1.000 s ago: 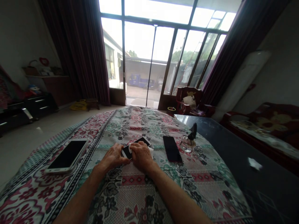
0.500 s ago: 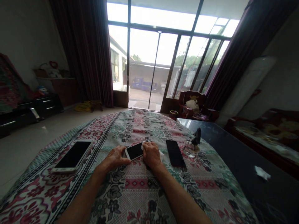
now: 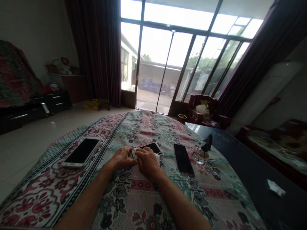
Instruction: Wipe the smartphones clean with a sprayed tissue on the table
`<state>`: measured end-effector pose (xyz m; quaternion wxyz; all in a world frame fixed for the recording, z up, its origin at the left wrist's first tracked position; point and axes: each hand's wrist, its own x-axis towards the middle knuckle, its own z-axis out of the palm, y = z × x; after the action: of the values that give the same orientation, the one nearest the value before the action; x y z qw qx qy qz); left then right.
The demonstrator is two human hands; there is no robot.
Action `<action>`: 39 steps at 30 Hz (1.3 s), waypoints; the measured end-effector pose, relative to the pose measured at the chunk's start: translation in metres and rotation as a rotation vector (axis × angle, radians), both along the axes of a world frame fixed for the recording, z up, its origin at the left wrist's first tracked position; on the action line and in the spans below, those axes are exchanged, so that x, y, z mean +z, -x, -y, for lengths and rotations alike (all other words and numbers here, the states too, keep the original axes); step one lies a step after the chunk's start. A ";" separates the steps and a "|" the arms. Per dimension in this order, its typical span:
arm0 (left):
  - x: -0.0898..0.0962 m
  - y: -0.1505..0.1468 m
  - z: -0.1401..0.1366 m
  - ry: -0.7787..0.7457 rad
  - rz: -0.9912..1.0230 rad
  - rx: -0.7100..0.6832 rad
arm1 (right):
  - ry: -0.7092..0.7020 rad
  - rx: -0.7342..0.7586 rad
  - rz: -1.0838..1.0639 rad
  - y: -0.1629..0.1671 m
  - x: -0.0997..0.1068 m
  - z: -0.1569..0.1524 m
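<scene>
Grips the slanted, white-rimmed, black-screened phone [image 3: 153, 147] by one end with the left hand [image 3: 122, 158]; holds a white tissue [image 3: 157, 157] against it with the right hand [image 3: 149, 160].

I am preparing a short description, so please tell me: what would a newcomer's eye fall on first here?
Probably the bright glass doors at top centre. Then, mid-picture on the flowered tablecloth, the left hand grips a white-framed phone and the right hand presses a white wipe on it. A second pale phone lies left, a black phone right.
</scene>
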<state>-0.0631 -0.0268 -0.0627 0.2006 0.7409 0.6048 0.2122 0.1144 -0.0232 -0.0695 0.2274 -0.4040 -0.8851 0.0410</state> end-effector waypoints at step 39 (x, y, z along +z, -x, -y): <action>-0.011 0.011 -0.010 0.021 0.169 0.046 | -0.074 -0.257 -0.167 -0.034 -0.014 -0.023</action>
<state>-0.0740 -0.0167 -0.0741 0.2536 0.7041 0.6048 0.2721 0.1481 -0.0002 -0.0837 0.3183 -0.5003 -0.8051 0.0123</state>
